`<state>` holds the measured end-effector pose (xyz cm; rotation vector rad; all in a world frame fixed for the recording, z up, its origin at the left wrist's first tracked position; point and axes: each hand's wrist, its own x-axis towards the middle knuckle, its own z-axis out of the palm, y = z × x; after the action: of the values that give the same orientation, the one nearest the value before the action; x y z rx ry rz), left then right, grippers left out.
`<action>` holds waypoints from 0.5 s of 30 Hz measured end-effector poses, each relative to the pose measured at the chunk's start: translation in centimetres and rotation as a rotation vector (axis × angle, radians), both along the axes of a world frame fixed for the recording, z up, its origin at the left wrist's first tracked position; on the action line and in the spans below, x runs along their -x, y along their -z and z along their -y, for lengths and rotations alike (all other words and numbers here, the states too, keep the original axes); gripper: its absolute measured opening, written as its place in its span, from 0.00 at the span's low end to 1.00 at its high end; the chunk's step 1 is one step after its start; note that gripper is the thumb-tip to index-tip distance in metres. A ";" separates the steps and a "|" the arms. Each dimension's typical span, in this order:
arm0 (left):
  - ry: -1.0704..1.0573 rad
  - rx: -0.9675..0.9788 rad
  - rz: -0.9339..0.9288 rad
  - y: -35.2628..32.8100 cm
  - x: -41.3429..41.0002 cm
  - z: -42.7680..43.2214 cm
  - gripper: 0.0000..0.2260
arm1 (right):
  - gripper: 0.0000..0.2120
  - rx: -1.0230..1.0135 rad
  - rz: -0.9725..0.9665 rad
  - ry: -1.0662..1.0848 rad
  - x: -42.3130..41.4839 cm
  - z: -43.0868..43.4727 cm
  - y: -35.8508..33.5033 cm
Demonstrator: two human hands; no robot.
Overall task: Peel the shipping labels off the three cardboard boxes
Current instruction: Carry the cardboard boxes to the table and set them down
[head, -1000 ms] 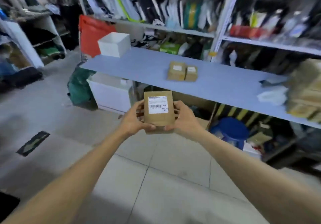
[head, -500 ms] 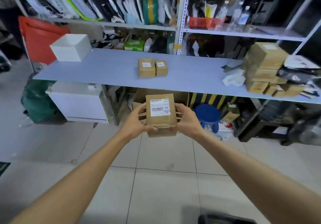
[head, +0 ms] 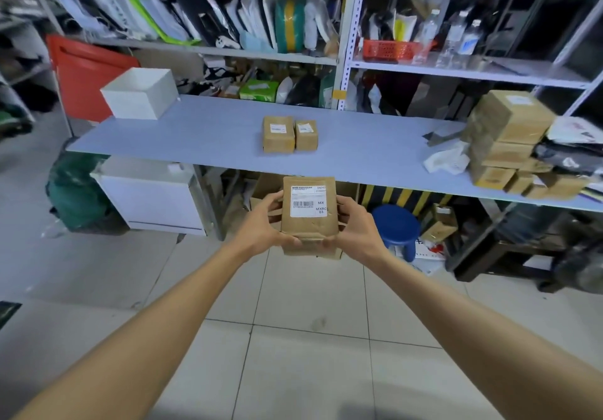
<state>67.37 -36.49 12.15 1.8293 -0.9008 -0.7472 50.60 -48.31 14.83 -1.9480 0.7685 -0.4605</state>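
The cardboard box point(head: 310, 228) is held out at arm's length over the tiled floor, short of the desk point(head: 195, 136), with its label side turned up to the camera. The left hand point(head: 261, 224) wraps the nine o'clock edge and the right hand point(head: 357, 227) the three o'clock edge. Each grip is closed round the cardboard, thumbs pressed at the six o'clock end.

That hold makes sense. Fingers are off the white shipping label point(head: 308, 201), which fills the upper face, so it reads square-on and every edge is free to pick at. The label looks flat all round, though at this sharpness I can't rule out a lifted corner.

At twelve o'clock from the held box, two more sit on the desk, the wider box point(head: 278, 139) and the narrower box point(head: 306, 140), side by side and labels up. They're probably parked there to wait their turn. At two o'clock, a stack of boxes point(head: 509, 119) crowds the desk's end.

My read is that peeling hasn't begun, and one hand must let go to work a nail under a corner.
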 end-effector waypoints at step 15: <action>0.011 0.090 -0.059 0.4 -14.3 7.5 0.47 | 0.45 -0.048 -0.003 0.021 -14.7 8.1 0.6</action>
<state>81.64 -43.99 11.75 1.7167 -0.8923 -0.7517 65.27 -56.42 14.25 -1.8983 0.7956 -0.4483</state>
